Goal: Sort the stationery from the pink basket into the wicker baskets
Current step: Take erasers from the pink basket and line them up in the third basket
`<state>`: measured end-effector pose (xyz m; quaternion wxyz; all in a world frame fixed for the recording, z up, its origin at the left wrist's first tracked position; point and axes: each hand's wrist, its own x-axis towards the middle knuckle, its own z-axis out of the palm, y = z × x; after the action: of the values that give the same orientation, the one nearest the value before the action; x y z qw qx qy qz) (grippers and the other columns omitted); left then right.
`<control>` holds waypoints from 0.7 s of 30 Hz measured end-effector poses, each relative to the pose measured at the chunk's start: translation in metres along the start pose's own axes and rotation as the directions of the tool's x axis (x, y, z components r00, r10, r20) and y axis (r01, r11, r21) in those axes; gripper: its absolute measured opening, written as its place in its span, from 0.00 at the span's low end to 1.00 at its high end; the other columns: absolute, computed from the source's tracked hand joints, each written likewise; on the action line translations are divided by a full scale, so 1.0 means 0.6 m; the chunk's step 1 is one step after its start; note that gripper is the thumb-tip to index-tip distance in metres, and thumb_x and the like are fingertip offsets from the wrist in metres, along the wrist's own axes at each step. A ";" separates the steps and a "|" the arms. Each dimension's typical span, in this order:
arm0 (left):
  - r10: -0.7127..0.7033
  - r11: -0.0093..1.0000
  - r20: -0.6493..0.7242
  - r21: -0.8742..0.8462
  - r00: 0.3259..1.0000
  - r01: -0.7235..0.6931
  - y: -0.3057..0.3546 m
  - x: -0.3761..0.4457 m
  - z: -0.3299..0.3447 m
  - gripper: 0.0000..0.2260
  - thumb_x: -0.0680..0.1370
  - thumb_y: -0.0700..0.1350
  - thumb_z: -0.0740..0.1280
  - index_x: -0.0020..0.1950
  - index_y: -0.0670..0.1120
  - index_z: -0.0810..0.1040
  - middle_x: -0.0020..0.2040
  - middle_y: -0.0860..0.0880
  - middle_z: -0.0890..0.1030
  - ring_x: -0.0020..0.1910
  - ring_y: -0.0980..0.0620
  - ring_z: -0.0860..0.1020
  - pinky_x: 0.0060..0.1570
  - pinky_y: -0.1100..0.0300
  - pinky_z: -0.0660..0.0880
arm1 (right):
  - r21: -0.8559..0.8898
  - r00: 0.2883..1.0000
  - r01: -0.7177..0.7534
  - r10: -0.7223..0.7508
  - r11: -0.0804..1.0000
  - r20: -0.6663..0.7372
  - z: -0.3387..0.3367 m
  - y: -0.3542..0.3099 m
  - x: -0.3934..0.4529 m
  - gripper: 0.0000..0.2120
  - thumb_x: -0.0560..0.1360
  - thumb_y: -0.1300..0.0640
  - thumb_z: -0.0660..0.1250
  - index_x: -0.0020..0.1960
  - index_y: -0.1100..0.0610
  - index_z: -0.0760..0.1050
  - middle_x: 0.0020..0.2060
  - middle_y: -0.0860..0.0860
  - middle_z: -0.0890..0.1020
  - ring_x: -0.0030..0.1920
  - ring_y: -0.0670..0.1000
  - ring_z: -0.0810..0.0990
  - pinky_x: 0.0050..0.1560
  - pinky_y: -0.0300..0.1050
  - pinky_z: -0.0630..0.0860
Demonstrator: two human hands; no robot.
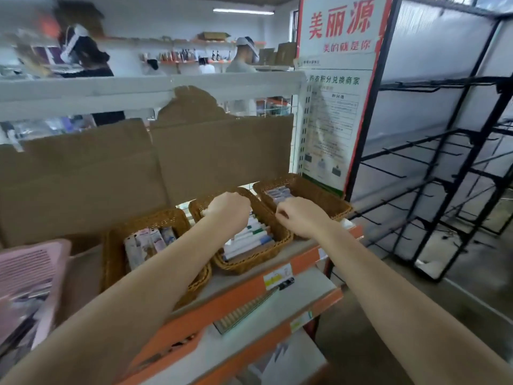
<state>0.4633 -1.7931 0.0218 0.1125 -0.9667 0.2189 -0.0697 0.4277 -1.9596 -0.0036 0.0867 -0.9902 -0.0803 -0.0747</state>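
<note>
In the head view, the left hand (229,208) curled over white pens (247,237) in the middle brown wicker basket (280,232) while the right hand (301,216) pinched something unclear beside it, the pink slatted plastic basket (30,270) lying far left; laying pens parallel would suit.

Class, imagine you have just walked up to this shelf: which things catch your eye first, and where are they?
Two bare arms reach in, the left hand over the middle wicker basket of pens, the right hand beside it. A big red-lettered sign stands top right, and the pink basket sits far left.
</note>
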 end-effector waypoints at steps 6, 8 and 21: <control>0.027 0.993 -0.003 -0.111 1.000 -0.027 0.090 0.146 0.011 0.10 0.79 0.37 0.60 0.55 0.43 0.79 0.42 0.47 0.76 0.40 0.49 0.75 0.33 0.60 0.70 | -0.015 0.999 -0.043 0.042 0.999 -0.034 0.008 0.123 0.050 0.07 0.78 0.56 0.60 0.41 0.53 0.72 0.39 0.50 0.76 0.39 0.51 0.76 0.38 0.46 0.73; 0.039 0.990 -0.016 -0.133 0.999 -0.041 0.118 0.192 0.016 0.11 0.78 0.36 0.59 0.54 0.42 0.79 0.47 0.45 0.79 0.46 0.46 0.78 0.37 0.58 0.71 | -0.029 0.999 -0.043 0.043 0.999 -0.025 0.013 0.159 0.072 0.07 0.78 0.56 0.60 0.42 0.54 0.72 0.40 0.51 0.76 0.40 0.51 0.75 0.40 0.47 0.74; -0.003 0.970 0.229 -0.234 0.973 0.059 0.265 0.330 0.105 0.12 0.80 0.39 0.56 0.62 0.45 0.72 0.57 0.42 0.77 0.52 0.43 0.76 0.39 0.54 0.69 | -0.032 0.973 0.114 -0.105 0.993 0.208 0.065 0.324 0.149 0.09 0.77 0.58 0.61 0.48 0.61 0.77 0.46 0.56 0.79 0.48 0.57 0.77 0.48 0.53 0.76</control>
<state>0.5871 -2.0080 -0.0615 0.0183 -0.9782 0.1961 0.0665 0.5533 -2.1283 -0.0579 0.0522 -0.9883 -0.1416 0.0216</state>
